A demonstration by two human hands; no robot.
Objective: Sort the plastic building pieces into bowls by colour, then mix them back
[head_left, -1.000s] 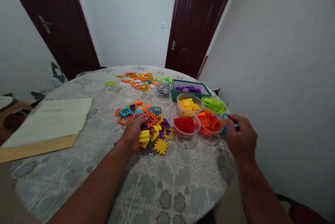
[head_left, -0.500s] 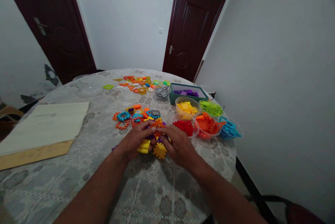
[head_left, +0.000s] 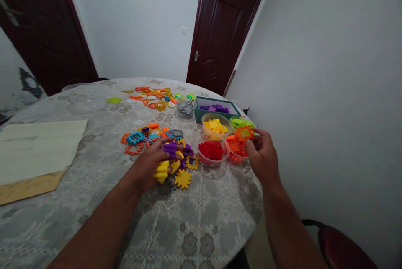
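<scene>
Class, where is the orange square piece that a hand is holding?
Head view, right of centre: the orange square piece is pinched in the right hand, just over the tub of orange pieces.

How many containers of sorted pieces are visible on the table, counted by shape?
Round clear tubs: 5 (grey tub, yellow tub, green tub, red tub, orange tub)
Rectangular teal box: 1
Total: 6
The right hand may hide more.
</scene>
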